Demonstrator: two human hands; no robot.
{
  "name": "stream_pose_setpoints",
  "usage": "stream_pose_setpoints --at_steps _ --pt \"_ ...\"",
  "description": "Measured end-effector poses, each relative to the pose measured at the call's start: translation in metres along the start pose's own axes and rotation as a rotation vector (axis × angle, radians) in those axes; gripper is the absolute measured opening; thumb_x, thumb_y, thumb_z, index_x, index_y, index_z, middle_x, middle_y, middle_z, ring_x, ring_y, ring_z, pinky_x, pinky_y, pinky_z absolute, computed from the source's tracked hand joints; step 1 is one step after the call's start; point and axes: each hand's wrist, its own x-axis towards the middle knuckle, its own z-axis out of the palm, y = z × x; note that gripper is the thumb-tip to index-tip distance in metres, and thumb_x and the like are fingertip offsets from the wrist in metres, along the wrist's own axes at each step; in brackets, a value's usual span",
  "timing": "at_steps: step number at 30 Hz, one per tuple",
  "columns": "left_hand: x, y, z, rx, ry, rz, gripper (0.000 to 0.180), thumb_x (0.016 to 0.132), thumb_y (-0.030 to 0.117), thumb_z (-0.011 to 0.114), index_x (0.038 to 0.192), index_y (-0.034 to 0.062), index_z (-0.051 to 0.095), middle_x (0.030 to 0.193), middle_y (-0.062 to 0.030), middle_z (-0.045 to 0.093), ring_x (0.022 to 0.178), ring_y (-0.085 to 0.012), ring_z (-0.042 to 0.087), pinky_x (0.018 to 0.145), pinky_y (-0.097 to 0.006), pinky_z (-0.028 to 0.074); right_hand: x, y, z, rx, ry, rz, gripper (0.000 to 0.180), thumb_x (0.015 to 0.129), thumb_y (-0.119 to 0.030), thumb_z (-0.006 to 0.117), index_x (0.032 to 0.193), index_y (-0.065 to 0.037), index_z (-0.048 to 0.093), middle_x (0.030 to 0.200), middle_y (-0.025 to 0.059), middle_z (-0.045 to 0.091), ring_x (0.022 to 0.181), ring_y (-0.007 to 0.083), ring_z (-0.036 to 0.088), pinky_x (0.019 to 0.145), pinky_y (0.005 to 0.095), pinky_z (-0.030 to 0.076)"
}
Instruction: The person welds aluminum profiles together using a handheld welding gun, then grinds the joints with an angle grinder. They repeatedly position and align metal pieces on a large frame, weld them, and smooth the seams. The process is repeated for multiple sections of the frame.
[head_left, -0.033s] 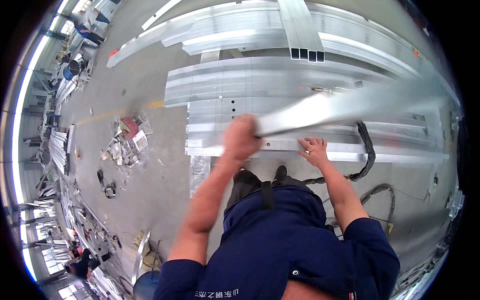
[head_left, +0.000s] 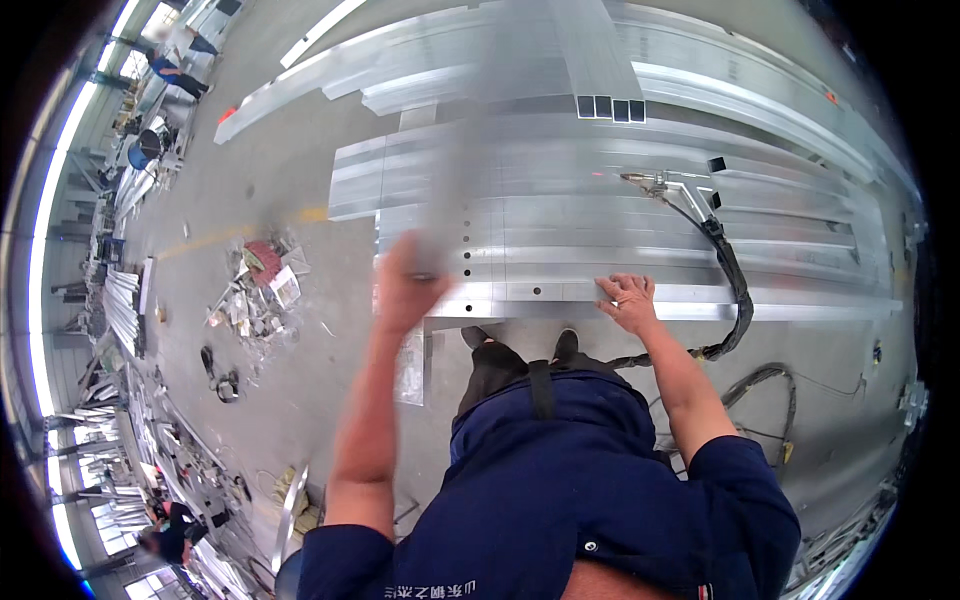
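My left hand is closed round the near end of a long grey metal bar. Motion smears the bar, which stretches away from me above the profiles, so its exact shape is unclear. My right hand rests with spread fingers on the nearest aluminium-coloured profile, just right of a round hole. More long metal profiles lie side by side beyond it. A row of dark holes crosses them near my left hand. A welding gun lies on the profiles to the right.
A black sleeved hose runs from the gun over the near edge to the floor. Four-sided hollow tubes lie crosswise on the far stack. Scrap and litter cover part of the left floor. People stand far left.
My left hand has moved left, and the bar has swung from pointing right to pointing away from me. The welding gun has come into fuller view. My right hand has stayed put.
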Motion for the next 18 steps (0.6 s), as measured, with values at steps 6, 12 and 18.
stream_pose_setpoints --at_steps 6,12,18 --pt "-0.081 -0.1 -0.206 -0.488 0.655 -0.226 0.048 0.067 -0.003 0.072 0.113 0.0023 0.058 0.103 -0.0068 0.063 0.094 -0.0212 0.061 0.093 -0.036 0.048 0.007 -0.002 0.002 0.029 -0.012 -0.037 0.053 0.086 -0.054 0.061 0.135 -0.036 0.052 0.135 0.0048 0.049 0.131 0.0266 0.038 0.113 0.0572 0.013" --pt "-0.102 -0.07 -0.226 -0.765 0.503 0.033 0.05 0.07 0.015 0.07 0.116 0.0005 0.056 0.106 -0.0133 0.061 0.105 -0.0285 0.061 0.104 -0.05 0.044 0.003 0.001 0.001 -0.012 -0.084 -0.003 0.054 0.088 -0.056 0.058 0.138 -0.035 0.051 0.138 0.0057 0.048 0.134 0.0266 0.037 0.113 0.0587 0.014" --pt "-0.045 -0.059 -0.144 -0.802 0.288 0.051 0.054 0.063 0.021 0.077 0.109 0.0006 0.056 0.099 -0.0147 0.065 0.101 -0.0304 0.063 0.104 -0.051 0.044 0.044 -0.009 -0.07 0.6 0.112 -0.045 0.059 0.093 -0.038 0.063 0.139 -0.003 0.048 0.136 0.0211 0.05 0.125 0.0374 0.049 0.105 0.0385 0.041"
